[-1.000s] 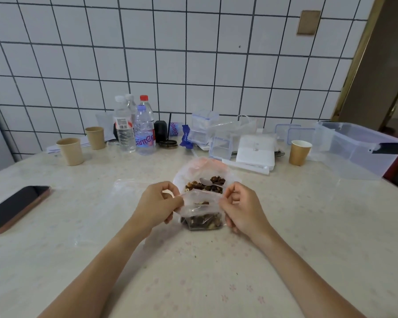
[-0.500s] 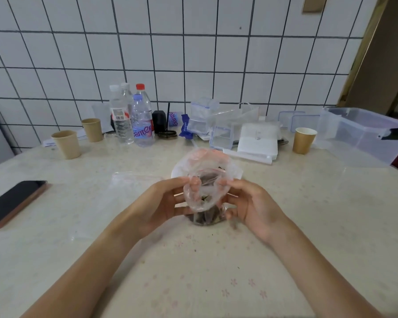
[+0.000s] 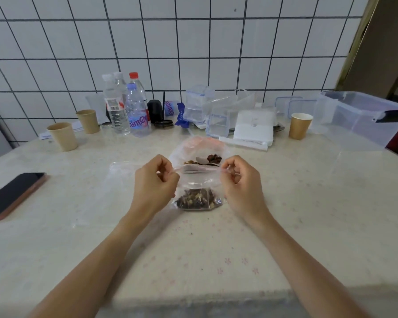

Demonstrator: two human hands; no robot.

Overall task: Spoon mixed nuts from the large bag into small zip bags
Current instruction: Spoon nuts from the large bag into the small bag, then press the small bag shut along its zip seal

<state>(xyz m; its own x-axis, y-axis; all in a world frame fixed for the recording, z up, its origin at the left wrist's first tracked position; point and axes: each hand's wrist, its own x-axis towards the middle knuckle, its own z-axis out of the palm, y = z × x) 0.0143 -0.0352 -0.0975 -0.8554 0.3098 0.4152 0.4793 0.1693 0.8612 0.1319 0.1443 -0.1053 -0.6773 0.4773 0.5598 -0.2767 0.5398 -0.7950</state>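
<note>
Head view, working outward from you: your left hand (image 3: pixel 155 180) and right hand (image 3: pixel 240 180) each pinch one top corner of the small bag (image 3: pixel 198 191), fingers curled tight on the film, holding its mouth stretched between them just above the bench (image 3: pixel 308 203). The nuts (image 3: pixel 198 199) sit slumped in its bottom, so the weight is low and light, and the film is thin, limp and slick. Keep your hold on the zip strip at the corners, where the plastic is stiffest; gripping lower would only crumple the film and shift the load. The strip looks pressed flat, though the blur makes it hard to say whether it has sealed. Just behind lies the large bag (image 3: pixel 200 150), open and sagging, more nuts inside with what seems a spoon (image 3: pixel 202 159) resting in them. It has no stiffness either, so steady its rim before scooping.
</note>
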